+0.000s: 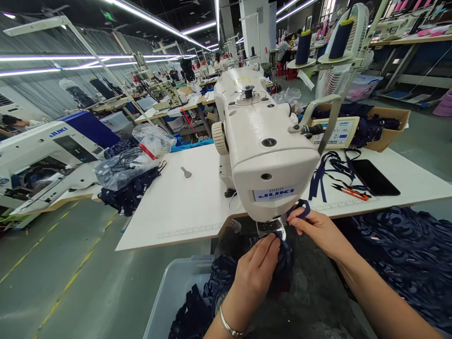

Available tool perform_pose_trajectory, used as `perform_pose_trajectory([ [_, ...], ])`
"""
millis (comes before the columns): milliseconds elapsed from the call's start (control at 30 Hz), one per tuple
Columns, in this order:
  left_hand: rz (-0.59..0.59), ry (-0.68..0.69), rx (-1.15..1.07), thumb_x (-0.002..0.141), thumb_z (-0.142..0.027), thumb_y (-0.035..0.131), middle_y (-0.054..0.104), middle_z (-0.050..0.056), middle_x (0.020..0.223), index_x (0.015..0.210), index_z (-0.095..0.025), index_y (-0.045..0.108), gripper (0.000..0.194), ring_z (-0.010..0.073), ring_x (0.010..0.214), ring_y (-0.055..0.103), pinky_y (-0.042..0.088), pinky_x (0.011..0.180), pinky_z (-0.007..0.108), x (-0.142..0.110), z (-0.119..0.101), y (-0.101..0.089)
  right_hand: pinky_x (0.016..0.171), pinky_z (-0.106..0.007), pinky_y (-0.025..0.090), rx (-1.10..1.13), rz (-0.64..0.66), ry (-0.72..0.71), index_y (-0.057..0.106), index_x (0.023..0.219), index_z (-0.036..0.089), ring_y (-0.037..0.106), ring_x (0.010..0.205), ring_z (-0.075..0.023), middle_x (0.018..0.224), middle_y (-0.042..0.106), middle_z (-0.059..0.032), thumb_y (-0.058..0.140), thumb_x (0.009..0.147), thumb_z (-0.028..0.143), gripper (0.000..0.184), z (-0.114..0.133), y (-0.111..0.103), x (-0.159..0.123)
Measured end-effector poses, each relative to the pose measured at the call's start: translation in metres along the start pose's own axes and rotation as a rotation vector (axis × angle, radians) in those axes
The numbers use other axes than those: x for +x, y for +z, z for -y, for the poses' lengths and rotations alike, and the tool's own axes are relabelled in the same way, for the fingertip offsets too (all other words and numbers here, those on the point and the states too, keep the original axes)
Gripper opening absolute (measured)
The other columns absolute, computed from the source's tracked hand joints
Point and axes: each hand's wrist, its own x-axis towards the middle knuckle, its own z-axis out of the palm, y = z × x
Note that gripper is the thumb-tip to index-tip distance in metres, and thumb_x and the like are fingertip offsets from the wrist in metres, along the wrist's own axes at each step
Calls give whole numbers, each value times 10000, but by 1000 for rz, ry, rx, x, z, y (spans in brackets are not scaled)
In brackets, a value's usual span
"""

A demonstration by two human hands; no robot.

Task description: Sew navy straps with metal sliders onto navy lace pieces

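Observation:
A white sewing machine point(271, 155) stands before me with its needle end low at the front. Just under it, my left hand point(259, 261) has its fingers pressed together on dark navy fabric point(284, 259), close to the metal guard point(280, 228). To the right of the guard, my right hand point(314, 226) pinches a narrow navy strap point(302, 209) between thumb and forefinger. The needle itself is hidden by the guard and my fingers. More navy fabric hangs below my left hand, over a clear plastic bin point(169, 287).
On the white tabletop are a flat metal piece point(185, 172), navy straps point(330, 169), orange thread snips point(353, 192) and a black phone point(376, 177). A cardboard box point(391, 125) sits behind. Dark fabric point(406, 263) lies piled at right. Thread cones point(303, 47) stand above.

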Motion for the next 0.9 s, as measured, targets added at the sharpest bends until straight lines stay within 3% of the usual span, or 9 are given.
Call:
perform_pose_trajectory([
  [67,-8,8,-1,917,-26,502,666,142,1198,1287,-66,526,373,190,1176,607,537,1006,295,0,0,1,604,-266,431,-40,-28,-21,720,807,214,549,675,-141,794,642,-19,731,790,412,198,0,3,-1],
  [200,20,16,-4,920,-22,502,664,143,1208,1302,-65,515,385,192,1197,591,532,1016,303,-1,0,1,470,-233,341,212,5,189,676,858,204,428,501,-100,575,527,31,713,790,487,293,-1,10,-2],
  [367,34,17,10,936,-42,482,662,136,1220,1307,-83,515,375,202,1200,592,550,998,322,-2,1,1,514,-239,364,425,42,243,554,790,195,360,525,-90,621,428,47,641,853,512,334,1,18,-3],
  [467,46,26,26,948,-51,458,655,137,1233,1320,-87,508,377,205,1191,600,558,986,329,-5,2,2,510,-244,339,289,87,195,545,918,210,320,521,-103,614,352,66,551,908,510,300,-3,20,-4],
  [600,74,45,63,947,-61,462,626,148,1277,1340,-77,498,395,209,1200,589,555,983,325,-9,5,6,525,-253,318,-38,80,120,523,1143,246,356,565,-131,670,395,47,526,916,481,326,-7,18,-3],
  [767,69,126,163,932,-97,529,669,119,1215,1268,-86,570,339,202,1108,633,570,928,314,0,1,1,598,-263,364,-150,129,116,520,1139,246,406,633,-143,714,408,40,555,897,418,299,-6,19,2],
  [900,87,98,218,929,-142,569,677,68,1211,1258,-131,592,330,197,1103,618,531,967,346,9,-3,-6,645,-263,383,-184,115,112,525,1073,234,426,680,-143,739,410,40,557,898,368,223,-3,20,5],
])
